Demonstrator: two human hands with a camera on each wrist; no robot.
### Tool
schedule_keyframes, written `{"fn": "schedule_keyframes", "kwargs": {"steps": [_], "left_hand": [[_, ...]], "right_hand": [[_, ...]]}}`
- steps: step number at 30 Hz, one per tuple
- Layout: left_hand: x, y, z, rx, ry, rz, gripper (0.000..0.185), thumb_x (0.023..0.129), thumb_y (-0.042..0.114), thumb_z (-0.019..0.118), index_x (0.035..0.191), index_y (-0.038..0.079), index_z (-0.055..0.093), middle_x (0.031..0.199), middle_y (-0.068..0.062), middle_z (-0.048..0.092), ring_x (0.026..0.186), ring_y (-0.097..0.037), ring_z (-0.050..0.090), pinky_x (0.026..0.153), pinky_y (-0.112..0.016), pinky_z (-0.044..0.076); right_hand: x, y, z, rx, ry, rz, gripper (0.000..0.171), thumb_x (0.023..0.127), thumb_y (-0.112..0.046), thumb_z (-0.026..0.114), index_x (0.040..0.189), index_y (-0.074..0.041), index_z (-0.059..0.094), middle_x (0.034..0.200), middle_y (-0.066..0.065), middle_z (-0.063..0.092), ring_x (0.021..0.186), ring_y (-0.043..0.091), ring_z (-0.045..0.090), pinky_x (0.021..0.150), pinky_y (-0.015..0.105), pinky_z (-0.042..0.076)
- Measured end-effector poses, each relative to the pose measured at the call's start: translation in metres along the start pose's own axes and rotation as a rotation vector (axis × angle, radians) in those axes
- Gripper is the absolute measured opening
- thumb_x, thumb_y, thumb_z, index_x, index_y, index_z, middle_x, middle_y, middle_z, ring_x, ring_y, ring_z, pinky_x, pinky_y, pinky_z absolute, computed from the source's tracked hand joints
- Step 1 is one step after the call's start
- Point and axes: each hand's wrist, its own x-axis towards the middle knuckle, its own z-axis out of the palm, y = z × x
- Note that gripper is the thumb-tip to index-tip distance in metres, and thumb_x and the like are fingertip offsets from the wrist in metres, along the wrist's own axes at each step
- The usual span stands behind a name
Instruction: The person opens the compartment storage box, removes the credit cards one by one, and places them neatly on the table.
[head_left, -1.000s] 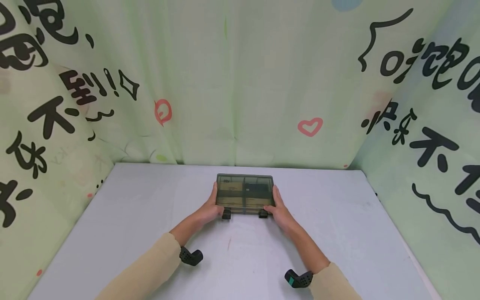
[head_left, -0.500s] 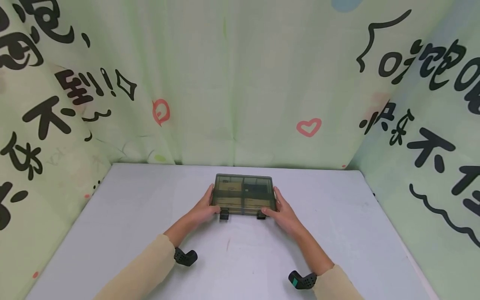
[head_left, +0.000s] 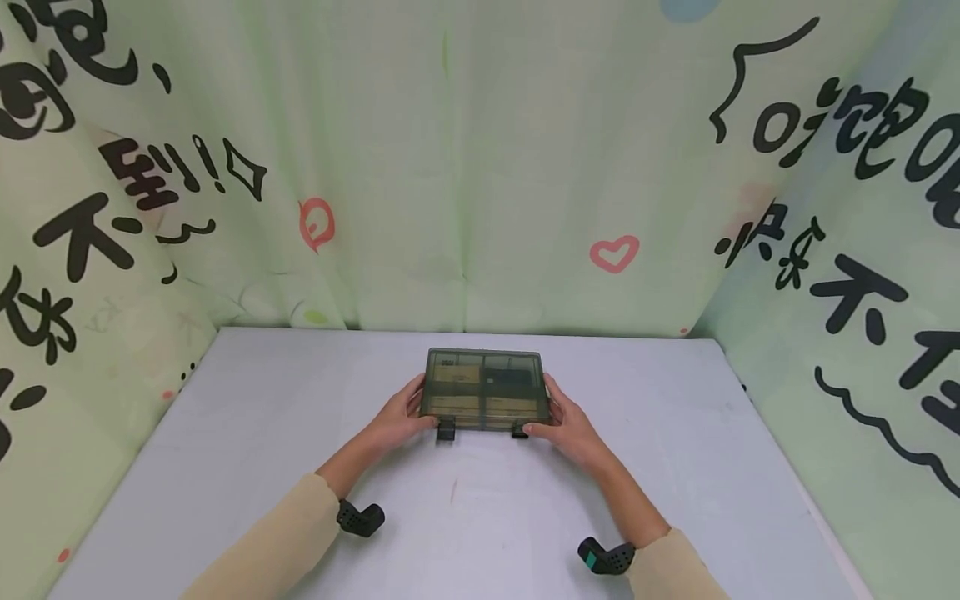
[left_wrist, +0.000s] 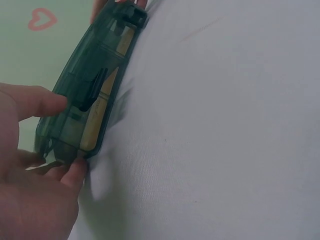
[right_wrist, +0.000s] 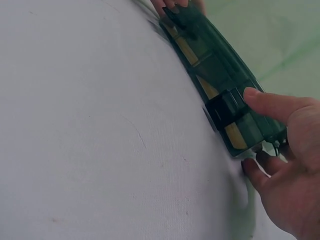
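Observation:
A translucent dark-green plastic storage box [head_left: 483, 387] with a divided lid lies at the back middle of the white table. Tan and dark pieces show through it. Two black latches are on its near side, the left latch [head_left: 446, 429] and the right latch [head_left: 520, 430]. My left hand [head_left: 393, 419] grips the box's left end, thumb at the lid's front edge by the left latch, which juts outward in the left wrist view. My right hand [head_left: 573, 429] grips the right end, its thumb [right_wrist: 270, 102] at the right latch. Several fingertips are hidden behind the box ends.
The white tabletop [head_left: 480, 517] stretches around the box. Pale green curtains [head_left: 465, 167] with black lettering and red drawings stand behind and on both sides. Each wrist wears a black camera, such as the left wrist camera [head_left: 362, 518].
Both hands have slid slightly down along the box ends, and the fingers have come lower on its sides. In the head view the whole scene has shifted slightly left.

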Motion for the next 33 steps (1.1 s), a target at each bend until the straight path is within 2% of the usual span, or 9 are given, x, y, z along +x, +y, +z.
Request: {"fn": "schedule_keyframes", "kwargs": {"steps": [9, 18, 22, 26, 33], "left_hand": [[-0.0031, 0.0023, 0.0009, 0.016, 0.015, 0.004, 0.086, 0.088, 0.003, 0.067, 0.156, 0.011, 0.015, 0.161, -0.016, 0.021, 0.149, -0.032, 0.021, 0.119, -0.045, 0.027], [-0.0047, 0.006, 0.0027, 0.024, 0.026, 0.03, 0.083, 0.088, 0.004, 0.068, 0.155, 0.008, 0.019, 0.159, -0.018, 0.024, 0.148, -0.034, 0.021, 0.119, -0.047, 0.027], [-0.0052, 0.0064, 0.0024, 0.026, 0.026, 0.037, 0.083, 0.088, 0.004, 0.068, 0.155, 0.009, 0.02, 0.159, -0.017, 0.026, 0.148, -0.033, 0.022, 0.118, -0.046, 0.028], [-0.0041, 0.0053, 0.0019, 0.033, 0.029, 0.046, 0.083, 0.087, 0.004, 0.069, 0.155, 0.009, 0.02, 0.159, -0.017, 0.027, 0.148, -0.034, 0.023, 0.118, -0.047, 0.029], [-0.004, 0.0044, 0.0024, 0.067, 0.046, 0.048, 0.082, 0.087, 0.006, 0.069, 0.154, 0.008, 0.022, 0.158, -0.019, 0.028, 0.147, -0.036, 0.025, 0.117, -0.048, 0.029]], "right_hand": [[-0.0023, -0.0038, -0.0018, 0.002, 0.007, -0.003, 0.097, 0.085, -0.021, 0.075, 0.157, -0.017, 0.01, 0.162, 0.013, 0.017, 0.149, 0.032, 0.02, 0.118, 0.051, 0.027], [-0.0035, -0.0035, -0.0036, 0.017, 0.037, 0.005, 0.093, 0.086, -0.021, 0.074, 0.157, -0.019, 0.015, 0.162, 0.012, 0.02, 0.145, 0.034, 0.028, 0.11, 0.053, 0.039], [-0.0036, -0.004, -0.0049, -0.024, 0.059, 0.008, 0.089, 0.086, -0.028, 0.073, 0.156, -0.021, 0.018, 0.163, 0.008, 0.015, 0.147, 0.036, 0.023, 0.114, 0.055, 0.033], [-0.0034, -0.0067, -0.0049, -0.052, 0.083, -0.003, 0.086, 0.086, -0.029, 0.073, 0.155, -0.018, 0.022, 0.163, 0.009, 0.018, 0.15, 0.033, 0.017, 0.117, 0.054, 0.029], [-0.0035, -0.0075, -0.0058, -0.098, 0.146, -0.036, 0.078, 0.086, -0.03, 0.074, 0.151, -0.015, 0.033, 0.16, 0.01, 0.028, 0.15, 0.031, 0.02, 0.119, 0.053, 0.026]]}}
